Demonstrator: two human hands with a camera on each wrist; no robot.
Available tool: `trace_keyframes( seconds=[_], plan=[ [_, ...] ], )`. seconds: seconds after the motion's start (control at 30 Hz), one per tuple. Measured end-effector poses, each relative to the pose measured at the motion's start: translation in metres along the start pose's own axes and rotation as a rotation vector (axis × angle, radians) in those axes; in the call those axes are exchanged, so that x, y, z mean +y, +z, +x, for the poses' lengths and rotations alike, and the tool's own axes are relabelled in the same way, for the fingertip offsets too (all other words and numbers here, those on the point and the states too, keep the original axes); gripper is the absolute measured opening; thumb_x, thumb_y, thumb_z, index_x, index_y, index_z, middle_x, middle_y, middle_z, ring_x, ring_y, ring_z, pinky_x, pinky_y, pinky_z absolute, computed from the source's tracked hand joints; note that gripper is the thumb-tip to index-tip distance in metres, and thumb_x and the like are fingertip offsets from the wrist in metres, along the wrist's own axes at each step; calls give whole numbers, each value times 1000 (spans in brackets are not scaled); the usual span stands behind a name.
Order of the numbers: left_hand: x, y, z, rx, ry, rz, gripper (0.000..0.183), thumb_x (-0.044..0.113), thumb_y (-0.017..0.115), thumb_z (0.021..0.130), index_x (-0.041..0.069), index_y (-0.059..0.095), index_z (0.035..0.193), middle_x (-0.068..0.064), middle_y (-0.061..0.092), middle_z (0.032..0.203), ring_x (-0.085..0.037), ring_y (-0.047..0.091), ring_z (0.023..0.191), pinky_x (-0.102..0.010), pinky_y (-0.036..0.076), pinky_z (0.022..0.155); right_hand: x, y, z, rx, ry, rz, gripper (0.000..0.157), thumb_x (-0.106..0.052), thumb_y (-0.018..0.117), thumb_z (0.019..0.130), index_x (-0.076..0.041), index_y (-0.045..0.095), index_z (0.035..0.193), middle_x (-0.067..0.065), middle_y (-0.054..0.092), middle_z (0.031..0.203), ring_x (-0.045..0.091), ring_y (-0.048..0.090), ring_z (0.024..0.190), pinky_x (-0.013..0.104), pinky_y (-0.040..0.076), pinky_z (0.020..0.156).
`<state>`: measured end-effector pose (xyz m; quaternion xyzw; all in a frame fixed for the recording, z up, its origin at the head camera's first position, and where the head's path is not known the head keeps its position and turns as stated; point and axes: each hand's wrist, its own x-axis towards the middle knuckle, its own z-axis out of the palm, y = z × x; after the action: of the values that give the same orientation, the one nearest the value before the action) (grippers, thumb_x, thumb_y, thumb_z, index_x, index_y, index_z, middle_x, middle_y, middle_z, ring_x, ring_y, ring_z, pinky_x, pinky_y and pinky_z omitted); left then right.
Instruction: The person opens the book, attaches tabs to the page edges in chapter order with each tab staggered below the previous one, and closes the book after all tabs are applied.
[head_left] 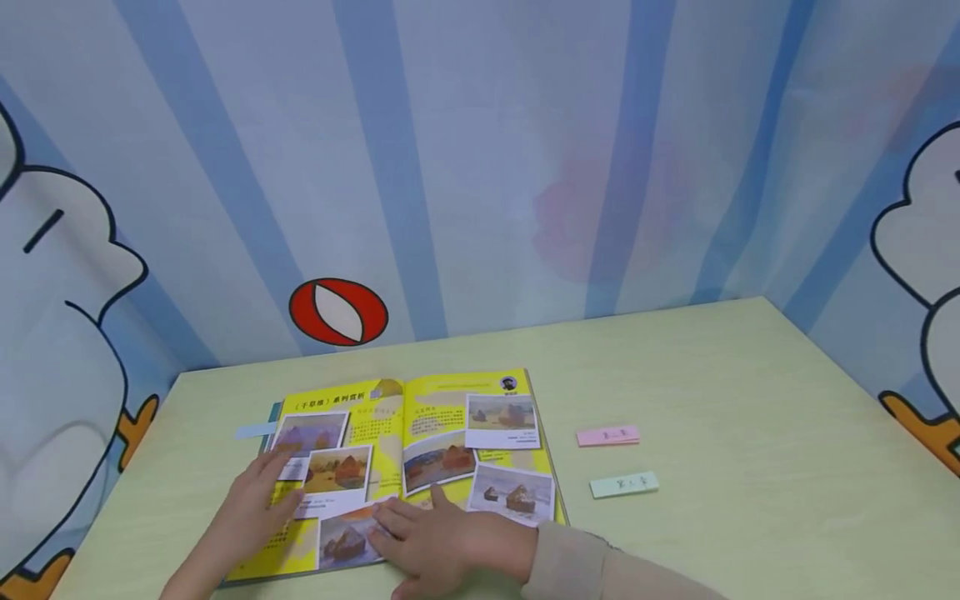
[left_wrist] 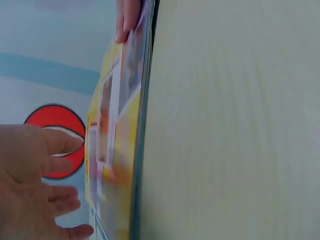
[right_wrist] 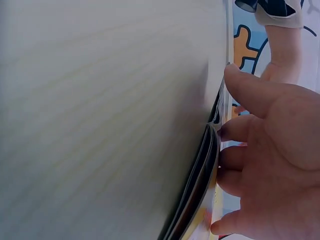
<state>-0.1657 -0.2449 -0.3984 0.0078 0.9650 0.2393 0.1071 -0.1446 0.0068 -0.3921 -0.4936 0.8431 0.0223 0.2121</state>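
Note:
An open book [head_left: 390, 492] with yellow pages and several haystack pictures lies on the table. My left hand [head_left: 258, 508] is over the left page, fingers spread and fairly straight; in the left wrist view the left hand [left_wrist: 35, 185] is seen above the page. Across the lower middle of the book, my right hand [head_left: 438, 537] rests with its fingers pointing left, near the centre fold. In the right wrist view, the fingertips of the right hand [right_wrist: 270, 150] touch the book's lower part by the spine. A pale blue strip [head_left: 257, 430] sticks out of the book's left edge.
To the right of the book, a pink paper strip [head_left: 607, 436] and a pale green paper strip [head_left: 624, 484], both with handwriting, lie on the light table [head_left: 735, 417]. A striped blue cloth backdrop [head_left: 495, 167] with cartoon figures stands behind and at the sides.

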Motion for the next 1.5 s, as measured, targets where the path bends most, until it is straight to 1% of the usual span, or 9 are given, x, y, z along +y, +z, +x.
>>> trace_keyframes(
  seconds=[0.23,0.3,0.4,0.7,0.9,1.13,1.3,1.4,1.5],
  plan=[
    [41,8,2,-241,308,-31,63,44,46,95,13,29,147,-10,20,153,-35,13,139,-60,16,106,-1,-2,4,-24,17,-43,71,-58,38,92,-24,18,150,-5,6,155,9,2,140,60,12,106],
    [49,13,7,-255,379,33,58,42,41,97,11,31,146,-9,22,153,-33,15,139,-57,17,107,0,-2,4,-32,10,-34,70,-58,37,92,-23,17,150,-4,5,155,9,1,140,60,11,106],
    [55,21,18,-211,455,131,54,34,40,100,5,32,144,-13,25,151,-35,20,138,-54,20,107,-1,-2,2,-29,0,-42,70,-57,37,93,-23,16,150,-4,5,156,9,0,140,61,10,106],
    [69,26,47,-83,487,271,51,21,46,98,-1,34,142,-16,29,148,-43,27,133,-56,26,103,1,0,2,-25,-36,-101,72,-56,39,93,-20,13,151,-2,3,156,11,-2,141,60,14,106],
    [76,24,62,-115,444,284,56,24,44,97,4,24,146,-10,22,152,-41,22,135,-61,25,101,5,-3,2,-49,-48,-57,74,-56,40,93,-21,9,151,-2,0,156,10,-5,140,59,11,107],
    [69,25,63,-162,374,185,59,29,44,97,18,17,148,2,16,154,-37,19,137,-69,21,98,3,1,3,-54,-41,-75,73,-55,41,93,-22,12,151,-3,2,156,10,-3,140,58,13,107],
    [68,27,60,-150,374,181,59,29,45,97,15,19,148,0,18,153,-37,20,137,-68,20,99,7,6,9,-53,-63,-10,70,-52,41,94,-24,11,151,-5,1,156,8,-5,140,59,10,107],
    [69,27,60,-131,391,176,57,27,46,97,13,23,148,-3,21,153,-36,20,137,-67,21,100,17,14,13,-17,-84,40,70,-54,40,94,-27,8,150,-8,-2,155,5,-7,139,59,10,107],
    [71,28,63,-99,417,167,55,24,48,96,10,29,146,-6,24,152,-36,21,136,-64,22,101,23,10,10,34,-119,90,65,-49,42,95,-27,15,149,-6,4,155,5,-2,139,58,14,107]
  ],
)
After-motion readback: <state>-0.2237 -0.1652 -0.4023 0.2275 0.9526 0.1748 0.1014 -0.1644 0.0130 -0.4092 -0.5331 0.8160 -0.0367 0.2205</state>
